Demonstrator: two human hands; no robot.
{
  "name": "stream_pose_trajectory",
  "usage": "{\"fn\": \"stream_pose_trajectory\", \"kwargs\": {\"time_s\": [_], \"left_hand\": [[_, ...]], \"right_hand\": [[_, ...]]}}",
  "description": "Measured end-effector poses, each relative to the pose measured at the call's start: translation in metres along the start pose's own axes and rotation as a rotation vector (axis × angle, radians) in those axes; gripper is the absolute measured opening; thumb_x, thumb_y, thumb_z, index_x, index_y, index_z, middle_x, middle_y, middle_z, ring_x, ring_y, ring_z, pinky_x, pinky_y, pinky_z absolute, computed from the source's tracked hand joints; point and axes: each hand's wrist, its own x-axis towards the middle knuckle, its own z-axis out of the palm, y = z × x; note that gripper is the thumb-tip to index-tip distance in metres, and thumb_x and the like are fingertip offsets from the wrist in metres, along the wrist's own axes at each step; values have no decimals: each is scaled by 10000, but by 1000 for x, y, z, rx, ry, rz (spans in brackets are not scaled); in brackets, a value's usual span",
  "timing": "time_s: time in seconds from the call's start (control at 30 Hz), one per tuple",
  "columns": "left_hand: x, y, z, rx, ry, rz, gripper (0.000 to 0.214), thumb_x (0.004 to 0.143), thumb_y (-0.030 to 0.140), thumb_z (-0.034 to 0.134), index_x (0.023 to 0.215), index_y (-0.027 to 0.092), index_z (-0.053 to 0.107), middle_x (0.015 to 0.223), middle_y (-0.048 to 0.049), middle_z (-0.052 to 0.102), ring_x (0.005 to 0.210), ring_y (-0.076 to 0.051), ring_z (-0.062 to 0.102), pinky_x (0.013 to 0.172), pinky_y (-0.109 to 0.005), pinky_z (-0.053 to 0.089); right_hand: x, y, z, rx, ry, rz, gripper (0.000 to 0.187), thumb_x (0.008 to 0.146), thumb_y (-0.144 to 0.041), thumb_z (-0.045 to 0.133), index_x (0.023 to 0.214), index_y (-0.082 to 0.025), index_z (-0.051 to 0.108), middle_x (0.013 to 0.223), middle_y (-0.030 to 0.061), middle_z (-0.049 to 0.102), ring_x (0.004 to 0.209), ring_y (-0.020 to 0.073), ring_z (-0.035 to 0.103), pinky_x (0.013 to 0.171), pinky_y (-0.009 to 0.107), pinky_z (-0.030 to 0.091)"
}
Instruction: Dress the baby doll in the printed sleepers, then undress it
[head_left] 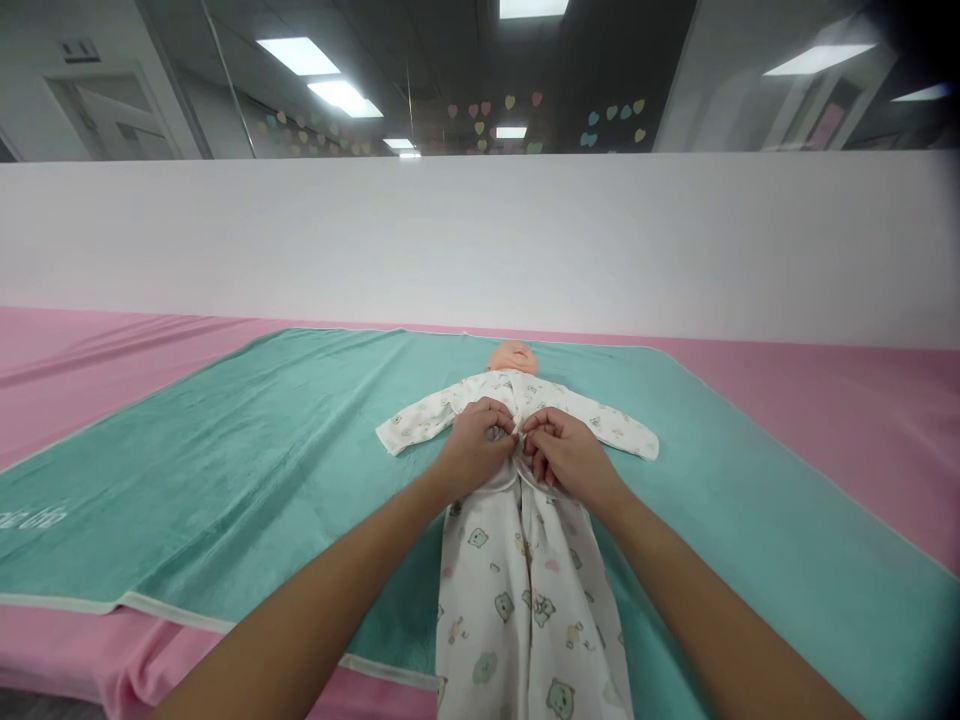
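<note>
A baby doll (513,357) lies on its back, head away from me, in a white long-sleeved top (626,432) with small printed figures. Its sleeves are spread to both sides. White trousers (502,620) with green bear prints stretch from its waist toward me. Over the doll's belly, my left hand (480,447) pinches the front of the top near its middle. Facing it, my right hand (566,450) pinches the fabric close by, thumb and forefinger together. The fingertips of both hands nearly meet. Whatever fastening lies between them is too small to make out.
Under the doll a teal blanket (247,450) with a white edge is spread over a pink cover (840,420). A white low wall (450,240) stands behind, with glass above it bearing heart-shaped stickers (510,102).
</note>
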Motion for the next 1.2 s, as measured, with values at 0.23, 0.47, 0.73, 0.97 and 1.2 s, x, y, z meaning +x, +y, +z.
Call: {"fn": "stream_pose_trajectory", "kwargs": {"time_s": [0.23,0.47,0.73,0.97,1.2], "left_hand": [[-1,-2,-2,-77,-27,21,57,748,178,521,697,203,529,957,-27,561,986,-196,503,911,-355,385],[-1,-4,3,-14,13,38,52,756,154,521,742,204,528,943,-22,557,984,-179,499,923,-345,383],[-2,-6,4,-29,46,37,51,788,186,512,782,210,557,963,-22,563,992,-179,502,915,-337,391],[-3,-4,4,-23,77,-5,93,793,166,486,848,207,550,939,-15,566,935,-164,516,864,-321,408],[-4,-1,4,11,84,47,88,771,150,504,768,210,569,939,-5,577,949,-160,518,879,-322,408]], "right_hand": [[0,1,1,-44,34,14,114,755,-297,459,782,-218,538,610,-36,542,409,95,518,350,202,383],[-1,-2,0,-85,47,42,166,754,-343,481,791,-208,571,609,-25,557,420,108,537,365,210,425],[1,-4,-3,-50,-2,65,165,742,-308,508,816,-194,601,614,-18,572,401,82,501,358,184,376],[1,-2,-5,-14,-23,69,186,747,-357,532,798,-192,600,630,-15,581,411,63,470,369,174,339],[1,-2,-4,-10,-22,57,192,747,-365,535,800,-192,600,620,-16,577,406,64,460,365,177,331]]}}
